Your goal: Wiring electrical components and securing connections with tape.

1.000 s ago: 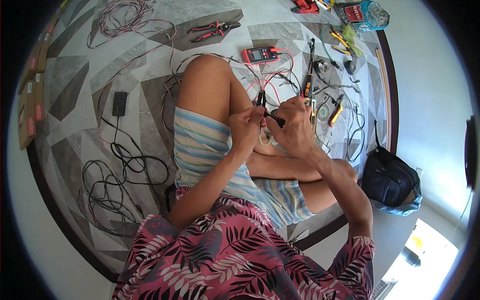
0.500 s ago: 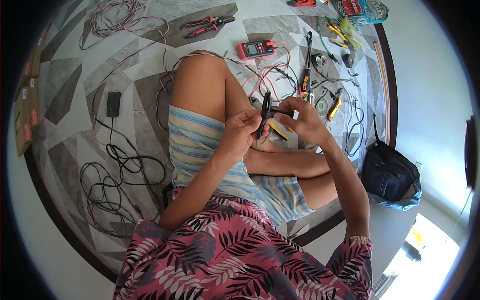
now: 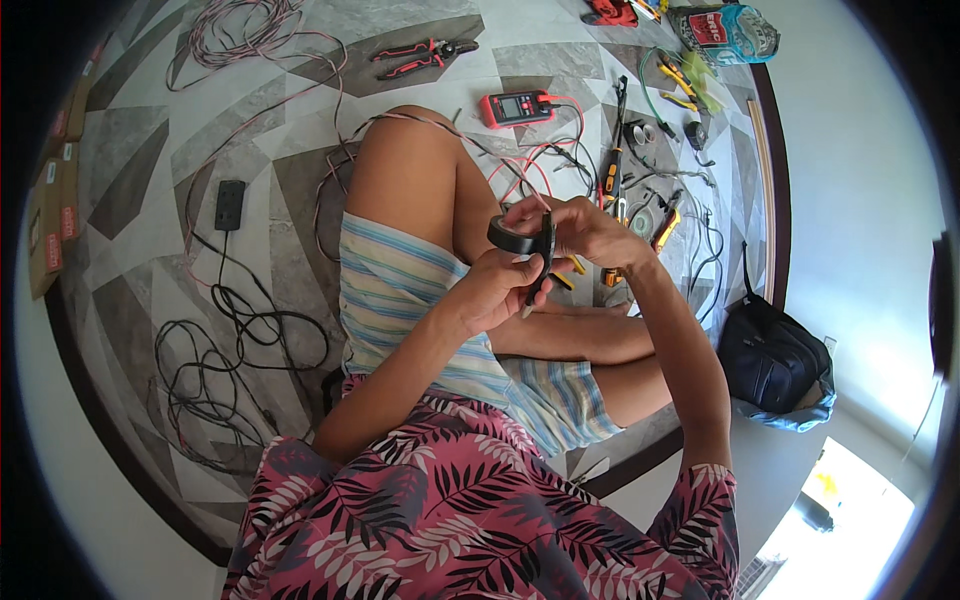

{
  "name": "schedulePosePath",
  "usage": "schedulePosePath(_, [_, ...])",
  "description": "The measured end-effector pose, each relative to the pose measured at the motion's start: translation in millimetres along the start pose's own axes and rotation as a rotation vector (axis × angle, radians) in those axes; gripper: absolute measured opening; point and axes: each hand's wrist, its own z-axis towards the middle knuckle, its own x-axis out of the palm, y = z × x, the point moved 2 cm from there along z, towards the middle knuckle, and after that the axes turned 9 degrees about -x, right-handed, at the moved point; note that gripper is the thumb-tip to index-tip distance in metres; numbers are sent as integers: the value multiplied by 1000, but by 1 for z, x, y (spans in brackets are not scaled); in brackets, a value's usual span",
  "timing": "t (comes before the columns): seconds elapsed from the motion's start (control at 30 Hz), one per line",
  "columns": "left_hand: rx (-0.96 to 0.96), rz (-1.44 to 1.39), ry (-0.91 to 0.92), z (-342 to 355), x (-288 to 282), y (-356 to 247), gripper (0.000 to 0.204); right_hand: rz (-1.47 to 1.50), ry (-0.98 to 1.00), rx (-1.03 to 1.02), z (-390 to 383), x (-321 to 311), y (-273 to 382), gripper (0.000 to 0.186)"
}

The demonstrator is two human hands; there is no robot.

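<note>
Between the fingertips of my left hand [image 3: 488, 292], I pinch a slim black-wrapped cable [image 3: 544, 262], held upright above my crossed legs. My right hand [image 3: 597, 236] is closed around a roll of black electrical tape [image 3: 513, 240], which sits just left of the cable's upper part. Some of the right fingers pass behind the roll and cable, so their exact grip is partly hidden. A twisted red-and-black wire [image 3: 420, 120] runs over my knee toward my hands. Yellow-handled pliers [image 3: 563, 281] show partly behind the hands.
A red multimeter [image 3: 517, 108] lies ahead, with red-handled pliers [image 3: 425, 57] to its left. Screwdrivers [image 3: 612, 170], a yellow cutter [image 3: 668, 228] and loose wires lie at right. A black power strip [image 3: 230, 205] and coiled cable [image 3: 215, 385] are at left; a black bag [image 3: 775, 350] stands right.
My right hand has swung over to the left across the cable, and the tape roll has come into view on the cable's left side. My left hand keeps its pinch.
</note>
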Motion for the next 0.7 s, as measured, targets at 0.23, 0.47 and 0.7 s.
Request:
schedulePosePath(0.23, [61, -52, 79, 8, -9, 1, 29, -779, -671, -197, -19, 22, 56, 39])
schedulePosePath(0.47, [223, -90, -312, 5, 11, 1, 35, -1047, -347, -54, 5, 64, 66, 31])
schedulePosePath(0.7, [256, 120, -76, 13, -17, 2, 30, -688, -204, 1, -19, 32, 64, 34])
